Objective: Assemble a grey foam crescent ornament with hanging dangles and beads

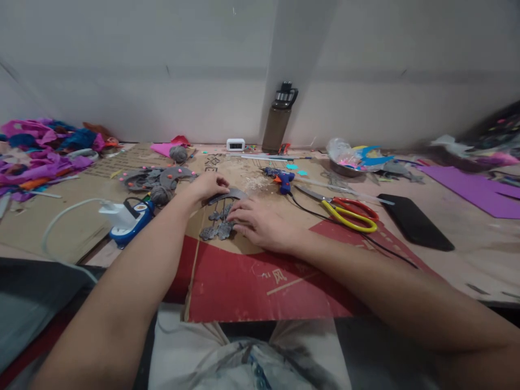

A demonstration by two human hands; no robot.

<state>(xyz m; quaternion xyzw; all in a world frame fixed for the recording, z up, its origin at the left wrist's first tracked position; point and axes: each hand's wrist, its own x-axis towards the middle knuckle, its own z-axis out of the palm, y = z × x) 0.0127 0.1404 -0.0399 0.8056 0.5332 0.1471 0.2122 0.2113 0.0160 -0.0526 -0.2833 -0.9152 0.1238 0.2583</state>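
Observation:
My left hand (209, 186) rests with curled fingers on the top of a grey curved craft piece (231, 195) that lies on a red and brown cardboard sheet (260, 281). My right hand (262, 223) lies flat on the cardboard, fingers stretched out and pressing on the small grey leaf-shaped pieces (215, 230) that hang below the curved part. Thin strands join the leaves to the arc. Part of the piece is hidden under both hands.
A blue glue gun (282, 179) and red-and-yellow scissors (351, 212) lie to the right, with a black phone (414, 222) beyond. A white charger on a blue device (125, 216) sits left. A dark bottle (280, 116), small clock (235, 144), purple scraps (36, 151) and a bowl (345, 160) line the back.

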